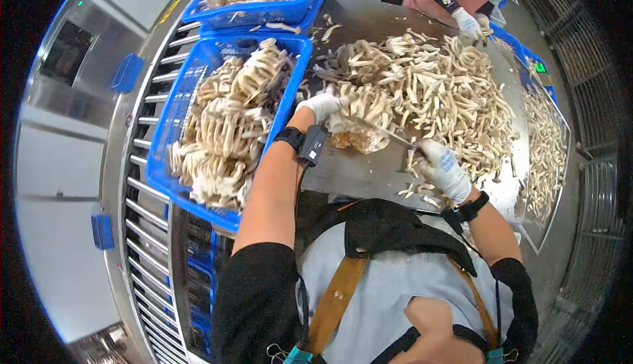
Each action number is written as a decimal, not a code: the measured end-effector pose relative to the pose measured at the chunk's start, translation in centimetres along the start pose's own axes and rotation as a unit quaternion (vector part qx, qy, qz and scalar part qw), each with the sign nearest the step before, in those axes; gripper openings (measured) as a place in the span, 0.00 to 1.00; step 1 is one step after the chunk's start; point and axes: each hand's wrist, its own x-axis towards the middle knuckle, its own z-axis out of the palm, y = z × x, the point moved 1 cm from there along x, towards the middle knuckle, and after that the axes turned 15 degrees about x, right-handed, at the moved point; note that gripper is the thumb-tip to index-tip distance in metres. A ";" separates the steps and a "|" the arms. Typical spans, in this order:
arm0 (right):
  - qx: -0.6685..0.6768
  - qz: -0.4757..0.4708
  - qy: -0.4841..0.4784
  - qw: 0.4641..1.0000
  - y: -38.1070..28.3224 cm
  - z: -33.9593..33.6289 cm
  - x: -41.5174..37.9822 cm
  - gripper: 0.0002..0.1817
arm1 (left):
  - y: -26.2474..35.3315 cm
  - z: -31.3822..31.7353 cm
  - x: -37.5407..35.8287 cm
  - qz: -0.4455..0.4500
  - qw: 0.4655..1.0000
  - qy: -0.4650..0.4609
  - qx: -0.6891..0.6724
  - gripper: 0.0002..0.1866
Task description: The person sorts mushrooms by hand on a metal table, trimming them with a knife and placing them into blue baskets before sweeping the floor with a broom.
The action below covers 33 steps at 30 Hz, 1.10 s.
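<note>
My left hand, in a white glove, is closed on a cluster of mushrooms with a brownish base, resting on the steel table. Its fingertips are partly hidden against the stems. My right hand, also gloved, is wrapped round the handle of a knife. The blade points left and lies against the cluster, just above its base. Beyond and to the right of both hands spreads a large pile of loose mushrooms. Some cut pieces lie beside my right hand.
To my left, a blue basket full of mushroom clusters stands beside a roller conveyor. Another filled blue basket is behind it. Across the table is another person's gloved hand. Loose mushrooms cover the right side.
</note>
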 end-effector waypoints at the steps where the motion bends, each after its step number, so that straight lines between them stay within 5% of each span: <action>1: -0.037 -0.023 -0.010 0.999 0.7 0.4 0.5 0.13 | 0.0 0.5 1.0 0.016 1.000 -0.016 0.016 0.59; 2: -0.060 -0.019 -0.024 0.998 0.7 0.5 1.1 0.14 | 0.2 0.8 2.0 0.033 0.998 -0.034 0.036 0.58; 4: -0.105 -0.004 -0.053 0.993 0.3 0.9 1.7 0.16 | -0.4 1.6 3.0 0.072 0.980 -0.104 -0.153 0.55; 6: -0.103 0.026 -0.070 0.992 0.0 1.7 2.0 0.13 | 0.9 0.8 2.6 0.110 0.992 -0.067 0.010 0.55; 11: -0.159 0.019 -0.090 0.983 -1.6 2.0 1.5 0.15 | -0.5 1.9 3.2 0.134 0.980 -0.017 0.144 0.64; 15: -0.141 -0.003 -0.095 0.985 -0.7 2.0 2.0 0.13 | -1.8 2.9 2.8 0.107 0.985 -0.098 0.090 0.68; 19: -0.161 0.021 -0.160 0.974 -0.6 2.5 3.0 0.11 | -3.7 3.8 3.7 0.205 0.959 -0.138 -0.139 0.60; 20: -0.171 0.028 -0.173 0.969 -0.7 2.2 3.6 0.11 | -2.5 2.8 3.2 0.136 0.955 -0.198 -0.176 0.60; 29: -0.146 0.092 -0.235 0.956 -1.9 2.9 4.8 0.12 | -1.1 3.3 4.2 0.154 0.940 -0.178 -0.247 0.52; 33: -0.138 0.087 -0.243 0.956 -1.9 4.1 5.5 0.11 | -3.0 4.7 6.5 0.157 0.963 -0.150 -0.158 0.53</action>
